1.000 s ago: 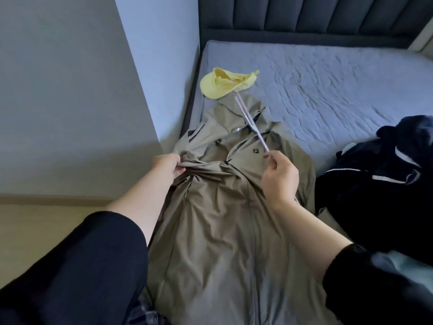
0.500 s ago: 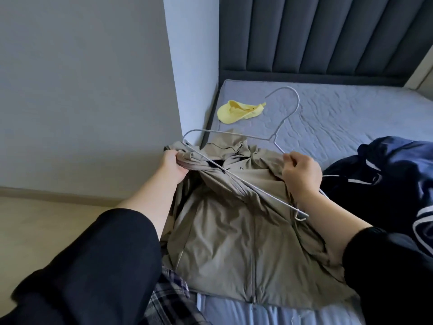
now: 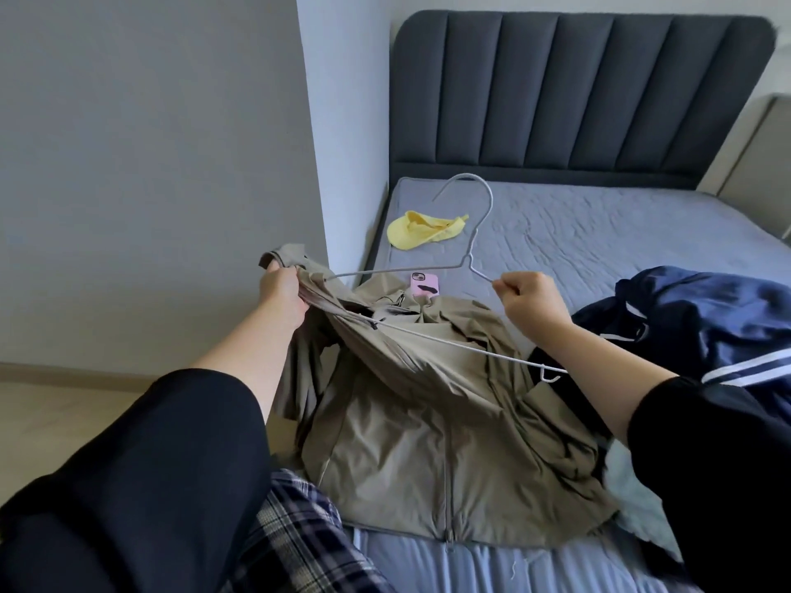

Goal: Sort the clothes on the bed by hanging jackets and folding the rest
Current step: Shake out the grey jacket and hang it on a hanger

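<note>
— Khaki jacket [image 3: 432, 425], where does it lie?

— On the near part of the bed [image 3: 599, 233], front up, zip running down its middle to the hem at the near edge. Its left shoulder is lifted off the mattress; the rest lies flat and creased.

— What lifts it?

— The left hand [image 3: 282, 293], clenched around a bunch of the shoulder and collar fabric, at the left edge of the bed.

— And the right hand [image 3: 530, 303]?

— Closed in a fist, thumb and fingers pinching the wire hanger [image 3: 471, 250] on its right slope, just below the neck. The hanger is grey and thin, its hook pointing toward the far headboard [image 3: 578, 92]. The left end goes in under the raised shoulder by the left hand. The bottom bar crosses over the jacket's chest, and the right corner with its small notch sticks out past the right forearm.

— Anything else on the bed?

— A pink phone [image 3: 424, 285] lies just beyond the jacket's collar, camera side up. Farther off, near the left edge, sits a yellow cap [image 3: 421, 229]. To the right, touching the jacket, is a heap of navy clothing with white stripes [image 3: 706, 323]. A pale blue piece shows under it at the near right, too little of it to name.

— And the person?

— Black sleeves pushed up both forearms, plaid trousers [image 3: 299, 541] at the near edge.
</note>
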`<state>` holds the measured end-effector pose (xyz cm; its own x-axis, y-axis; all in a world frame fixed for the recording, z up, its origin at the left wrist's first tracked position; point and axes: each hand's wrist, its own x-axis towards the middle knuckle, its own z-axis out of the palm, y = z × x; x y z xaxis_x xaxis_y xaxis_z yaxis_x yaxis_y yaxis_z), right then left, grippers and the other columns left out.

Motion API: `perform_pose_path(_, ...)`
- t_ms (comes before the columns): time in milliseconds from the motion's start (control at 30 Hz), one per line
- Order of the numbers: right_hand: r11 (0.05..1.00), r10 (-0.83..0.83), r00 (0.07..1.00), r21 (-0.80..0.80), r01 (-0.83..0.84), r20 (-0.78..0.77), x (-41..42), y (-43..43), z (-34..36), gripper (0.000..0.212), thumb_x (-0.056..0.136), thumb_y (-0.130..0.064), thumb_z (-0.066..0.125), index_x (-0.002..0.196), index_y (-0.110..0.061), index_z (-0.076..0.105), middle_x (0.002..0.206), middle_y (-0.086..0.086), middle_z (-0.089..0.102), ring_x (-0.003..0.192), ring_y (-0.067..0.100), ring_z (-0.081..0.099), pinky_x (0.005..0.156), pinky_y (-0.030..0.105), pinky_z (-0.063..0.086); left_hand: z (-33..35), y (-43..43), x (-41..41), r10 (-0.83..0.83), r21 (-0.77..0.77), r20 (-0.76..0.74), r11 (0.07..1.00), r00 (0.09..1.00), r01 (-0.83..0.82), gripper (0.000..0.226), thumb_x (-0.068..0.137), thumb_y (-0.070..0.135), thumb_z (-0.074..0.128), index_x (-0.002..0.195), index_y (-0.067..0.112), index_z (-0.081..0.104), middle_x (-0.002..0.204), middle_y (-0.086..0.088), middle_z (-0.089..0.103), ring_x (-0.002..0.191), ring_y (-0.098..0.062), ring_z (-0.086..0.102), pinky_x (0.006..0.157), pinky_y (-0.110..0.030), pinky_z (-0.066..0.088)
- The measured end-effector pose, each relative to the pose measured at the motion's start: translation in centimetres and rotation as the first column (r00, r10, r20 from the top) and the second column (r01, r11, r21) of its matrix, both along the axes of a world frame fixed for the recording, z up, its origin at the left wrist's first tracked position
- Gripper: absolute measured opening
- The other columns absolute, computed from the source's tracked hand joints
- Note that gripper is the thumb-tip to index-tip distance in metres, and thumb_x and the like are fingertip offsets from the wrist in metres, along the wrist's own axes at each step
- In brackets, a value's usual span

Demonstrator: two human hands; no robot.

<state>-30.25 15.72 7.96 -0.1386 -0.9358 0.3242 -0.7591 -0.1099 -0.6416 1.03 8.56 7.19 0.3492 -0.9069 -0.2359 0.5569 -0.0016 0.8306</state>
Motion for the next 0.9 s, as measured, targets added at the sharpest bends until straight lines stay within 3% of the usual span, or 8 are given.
perform_pose_path(100,0.998,0.041,0.999,0.052,-0.041,0.006,-0.7,-0.1,1.4,0.046,0.094,-0.014,0.051,0.053,-0.016,0.03,0.051,-0.002,0.028,0.049,0.013,0.024,0.05,0.028,0.02,1.5,0.4,-0.8,-0.037,-0.011,0.111,0.999,0.993,0.038,0.047,0.099,-0.001,0.033,0.137,0.021,0.049,0.096,0.005,0.059,0.075,-0.008,0.057,0.064,-0.02,0.047)
perform_pose_path(233,0.993,0.053,0.998,0.106,-0.057,0.041,0.0,-0.5,2.4,0.037,0.095,-0.015,0.05,0.06,-0.009,0.039,0.053,0.001,0.028,0.048,0.013,0.024,0.049,0.027,0.02,3.4,1.2,-4.6,-0.216,-0.064,0.13,0.972,0.968,0.226,0.043,0.1,0.001,0.032,0.137,0.016,0.049,0.115,-0.005,0.063,0.09,-0.015,0.059,0.084,-0.028,0.048)
perform_pose_path(367,0.991,0.049,0.984,0.115,-0.069,0.173,2.6,-1.2,1.7,0.032,0.095,-0.015,0.051,0.064,-0.006,0.045,0.053,0.003,0.027,0.046,0.014,0.024,0.047,0.026,0.02,5.3,3.8,-9.0,-0.415,-0.139,0.091,0.895,0.905,0.424,0.038,0.101,0.001,0.029,0.128,0.016,0.051,0.09,-0.003,0.062,0.076,-0.012,0.058,0.07,-0.026,0.048)
perform_pose_path(467,0.997,0.049,0.94,0.045,-0.068,0.337,4.7,-1.8,1.3,0.031,0.092,-0.013,0.053,0.062,-0.006,0.048,0.054,0.005,0.028,0.049,0.016,0.023,0.045,0.024,0.02,5.2,6.4,-11.8,-0.565,-0.166,0.069,0.806,0.822,0.568,0.031,0.101,0.003,0.03,0.105,0.016,0.057,0.067,-0.001,0.062,0.055,-0.011,0.06,0.054,-0.019,0.048)
perform_pose_path(533,0.999,0.006,0.883,0.03,-0.023,0.47,4.8,-2.3,1.4,0.035,0.091,-0.014,0.054,0.058,-0.005,0.047,0.052,0.004,0.028,0.048,0.016,0.023,0.047,0.023,0.019,4.4,7.3,-11.7,-0.573,-0.122,0.14,0.8,0.808,0.588,0.031,0.101,0.007,0.032,0.095,0.019,0.06,0.069,-0.001,0.062,0.057,-0.012,0.06,0.052,-0.019,0.049)
perform_pose_path(700,0.999,0.031,0.715,0.003,-0.046,0.699,3.6,-2.8,2.0,0.048,0.094,-0.013,0.051,0.048,-0.015,0.04,0.043,0.0,0.03,0.038,0.011,0.023,0.04,0.016,0.019,2.3,6.9,-5.6,-0.362,0.07,0.768,0.868,0.528,0.492,0.026,0.097,0.013,0.043,0.098,0.016,0.069,0.065,-0.001,0.059,0.053,-0.009,0.056,0.046,-0.017,0.042)
perform_pose_path(800,0.995,0.093,0.685,-0.037,-0.096,0.723,4.4,-2.9,2.7,0.05,0.095,-0.012,0.05,0.047,-0.018,0.038,0.048,0.0,0.03,0.04,0.011,0.022,0.041,0.015,0.019,2.1,6.4,-2.5,-0.027,-0.054,0.918,0.98,0.396,0.193,0.031,0.092,0.009,0.045,0.097,0.022,0.072,0.085,0.008,0.063,0.078,-0.009,0.06,0.061,-0.015,0.041)
perform_pose_path(900,0.988,0.14,0.698,-0.053,-0.145,0.702,5.3,-2.8,3.1,0.047,0.095,-0.01,0.051,0.049,-0.015,0.038,0.046,0.0,0.028,0.041,0.011,0.021,0.042,0.017,0.018,3.0,5.4,-0.1,0.243,-0.234,0.934,0.97,0.261,-0.064,0.029,0.091,0.011,0.053,0.117,0.019,0.063,0.111,0.0,0.055,0.106,-0.019,0.054,0.081,-0.024,0.043)
